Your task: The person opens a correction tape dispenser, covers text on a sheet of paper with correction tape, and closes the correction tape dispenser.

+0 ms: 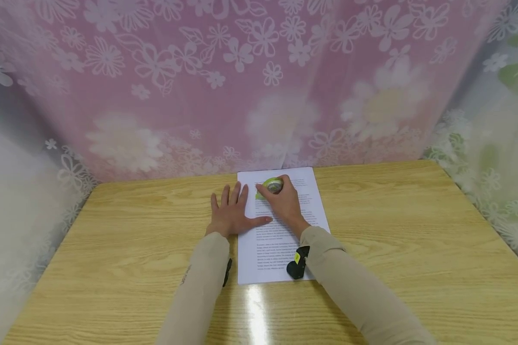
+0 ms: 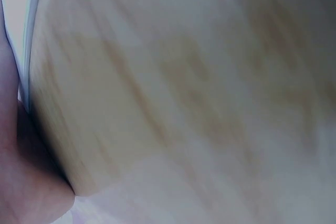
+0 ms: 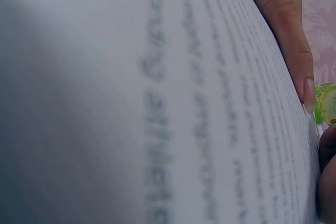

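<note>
A printed sheet of paper (image 1: 280, 239) lies on the wooden table, its lines of text large in the right wrist view. My left hand (image 1: 230, 215) rests flat across the sheet's left edge, fingers spread and thumb stretched over the print. That left thumb (image 3: 287, 35) also shows in the right wrist view. Near the top of the text, my right hand (image 1: 287, 201) grips a green correction tape (image 1: 269, 181) with a rounded, clear-looking case. Its tip end points left, low at the paper; whether it touches is hard to tell. Only part of the tape (image 3: 326, 103) shows past the thumb.
The wood-grained table (image 1: 393, 230) stretches to both sides of the sheet. A pink flowered curtain (image 1: 224, 110) hangs along its far edge, with pale curtains left and right. A black wrist camera (image 1: 298, 263) on the right sleeve hangs over the paper's lower right.
</note>
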